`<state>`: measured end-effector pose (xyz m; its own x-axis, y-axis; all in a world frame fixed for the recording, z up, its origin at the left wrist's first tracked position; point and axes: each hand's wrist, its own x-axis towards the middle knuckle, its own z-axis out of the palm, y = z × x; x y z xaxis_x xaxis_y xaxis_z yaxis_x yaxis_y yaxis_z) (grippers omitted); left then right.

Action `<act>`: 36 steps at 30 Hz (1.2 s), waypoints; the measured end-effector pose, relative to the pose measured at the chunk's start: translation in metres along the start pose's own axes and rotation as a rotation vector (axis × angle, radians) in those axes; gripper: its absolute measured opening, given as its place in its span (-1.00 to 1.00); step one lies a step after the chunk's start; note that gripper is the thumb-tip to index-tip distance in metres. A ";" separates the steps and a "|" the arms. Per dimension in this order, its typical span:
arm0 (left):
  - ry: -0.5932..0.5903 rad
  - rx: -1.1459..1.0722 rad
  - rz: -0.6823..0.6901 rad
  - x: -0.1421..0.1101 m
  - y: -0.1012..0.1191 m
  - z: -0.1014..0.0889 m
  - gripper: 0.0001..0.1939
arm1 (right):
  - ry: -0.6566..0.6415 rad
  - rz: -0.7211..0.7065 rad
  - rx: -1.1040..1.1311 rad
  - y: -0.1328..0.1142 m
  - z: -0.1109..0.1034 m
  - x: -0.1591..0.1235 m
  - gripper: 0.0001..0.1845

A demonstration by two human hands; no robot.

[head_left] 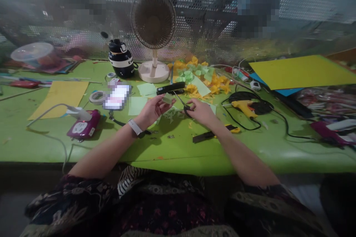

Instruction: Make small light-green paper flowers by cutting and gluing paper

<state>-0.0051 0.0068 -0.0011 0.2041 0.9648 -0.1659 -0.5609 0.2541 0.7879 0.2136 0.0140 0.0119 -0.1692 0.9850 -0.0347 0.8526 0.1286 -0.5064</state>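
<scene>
My left hand [154,111], with a pale watch band on the wrist, is closed on a small piece of light green paper [167,98] held up between thumb and fingers. In my right hand [200,112] is a pair of scissors [182,101], its blades pointing up and left, apart from the paper. A black stapler [170,88] lies just beyond both hands. Green paper scraps [171,114] are scattered on the table beneath them. Behind the stapler sits a pile of yellow-orange paper pieces [219,83] mixed with curled green ones [189,76].
A fan [153,74] and a dark bottle [121,61] stand at the back. Left are a phone [117,97], tape roll [97,97] and purple power socket [84,125]. Right lie a yellow glue gun [244,108] with looping cable, a cutter [204,136] and yellow sheets [303,72].
</scene>
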 end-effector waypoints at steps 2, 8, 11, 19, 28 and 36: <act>-0.022 -0.019 0.002 0.000 0.000 -0.001 -0.85 | 0.026 0.000 -0.046 0.001 0.002 0.001 -0.67; -0.050 -0.022 0.017 -0.003 -0.001 0.000 -0.80 | 0.117 -0.013 -0.191 0.003 0.004 0.005 -0.76; -0.069 0.004 0.022 -0.005 -0.002 0.003 -0.76 | 0.091 0.006 -0.216 0.003 0.006 0.008 -0.70; -0.034 -0.031 -0.022 -0.004 -0.005 0.007 -0.67 | -0.041 0.013 -0.128 0.002 0.004 0.008 -0.62; 0.039 -0.018 0.041 -0.003 -0.005 0.008 -0.77 | -0.206 -0.425 0.075 -0.033 0.016 -0.034 -0.54; -0.116 0.263 0.163 -0.008 0.002 0.003 -0.68 | -0.154 -0.312 0.130 -0.040 0.027 -0.033 -0.90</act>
<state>-0.0053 -0.0006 0.0041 0.2274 0.9733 0.0316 -0.3704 0.0564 0.9272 0.1723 -0.0271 0.0102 -0.4919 0.8705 0.0139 0.6802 0.3943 -0.6180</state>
